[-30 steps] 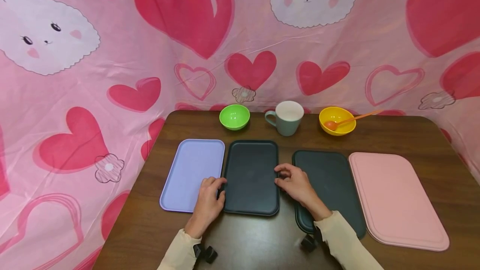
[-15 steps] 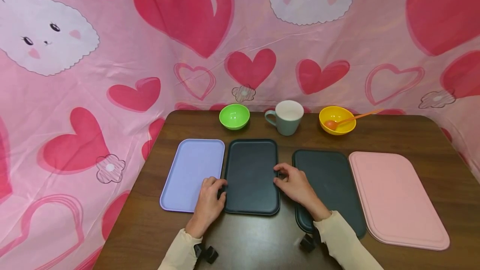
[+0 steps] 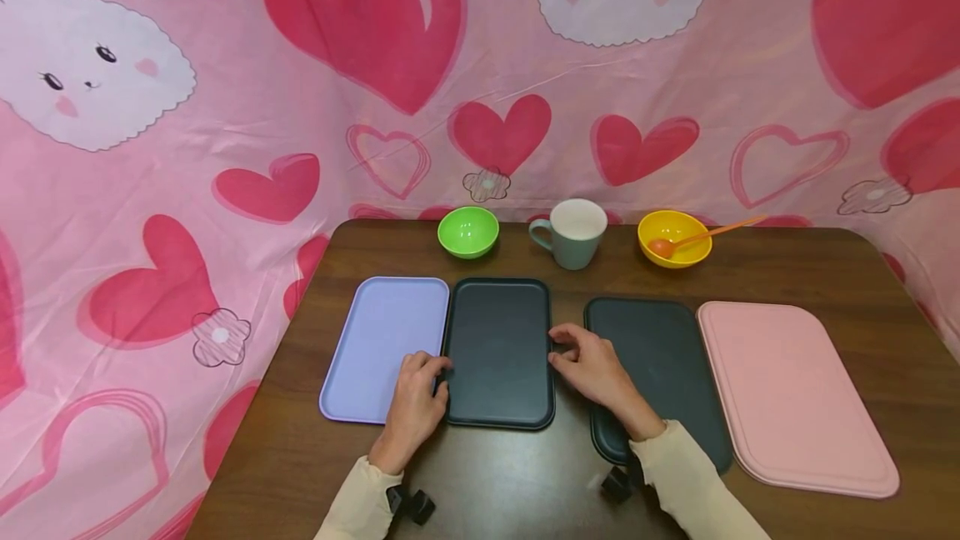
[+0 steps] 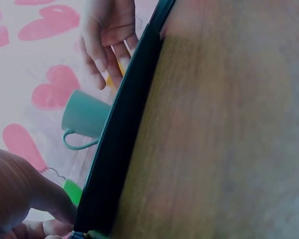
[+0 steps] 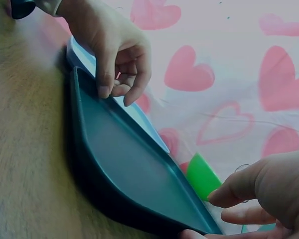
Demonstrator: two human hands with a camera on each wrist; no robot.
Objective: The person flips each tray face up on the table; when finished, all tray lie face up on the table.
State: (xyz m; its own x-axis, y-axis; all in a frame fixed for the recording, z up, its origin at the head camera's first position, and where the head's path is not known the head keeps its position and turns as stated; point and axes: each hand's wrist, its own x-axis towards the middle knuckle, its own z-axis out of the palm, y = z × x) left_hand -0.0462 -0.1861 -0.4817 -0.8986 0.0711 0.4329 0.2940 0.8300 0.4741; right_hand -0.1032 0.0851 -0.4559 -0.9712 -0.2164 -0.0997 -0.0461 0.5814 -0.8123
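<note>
A black rectangular tray (image 3: pixel 498 357) lies between my hands, its left side close along a lavender tray (image 3: pixel 393 332). My left hand (image 3: pixel 416 397) pinches its left rim; in the right wrist view that thumb (image 5: pixel 104 84) sits right at the rim with the other fingers curled beyond it. My right hand (image 3: pixel 594 367) is at the opposite side, relaxed fingers with tips close to the right rim. In the left wrist view the right hand (image 4: pixel 109 25) shows loosely extended fingers. My right wrist is above a second dark tray (image 3: pixel 652 365).
A pink board or tray (image 3: pixel 795 398) lies to the far right. Along the back of the brown table (image 3: pixel 502 490) stand a green bowl (image 3: pixel 468 233), a grey-green mug (image 3: pixel 573 244) and a yellow bowl (image 3: pixel 693 257) holding an orange spoon (image 3: pixel 720 229). Behind hangs a pink heart-patterned cloth (image 3: pixel 300 107).
The black tray has shifted slightly left, nearer the lavender tray, with my left hand moving along with it. My right hand stays nearly in place, its fingertips now beside the rim.
</note>
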